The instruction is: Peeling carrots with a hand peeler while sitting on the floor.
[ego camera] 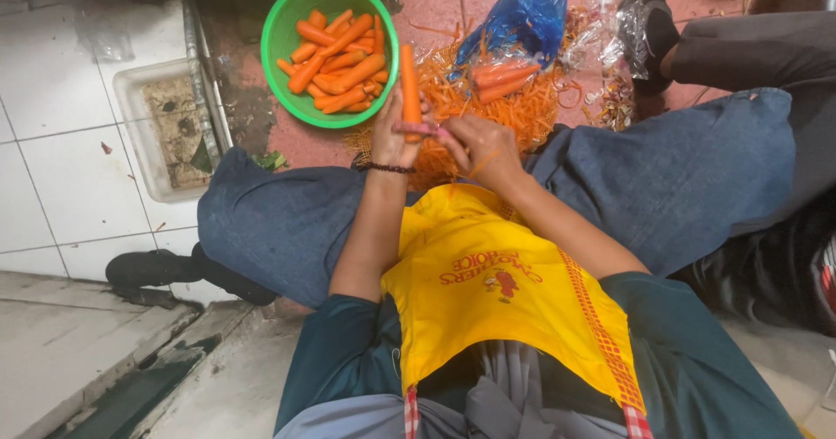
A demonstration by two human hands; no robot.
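Peeling is shown at the knees of a seated person in a yellow apron [488, 273]. A carrot [409, 82] is held upright by the left hand [394, 134], whose fingers are wrapped around its lower end. A pink peeler [422, 129] is pinched in the curled fingers of the right hand [479, 147] and laid across the carrot's base, so both hands are met at that spot. A dark bead bracelet [389, 168] is worn on the left wrist. Just beyond the carrot, on the reddish floor [435, 3], a green bowl [283, 30] filled with peeled carrots is set. To its right, a heap of orange peelings [522, 108] is spread, with more carrots [505, 77] lying in a clear bag beside a blue bag [527, 12]. White tiles [52, 99] are seen at far left.
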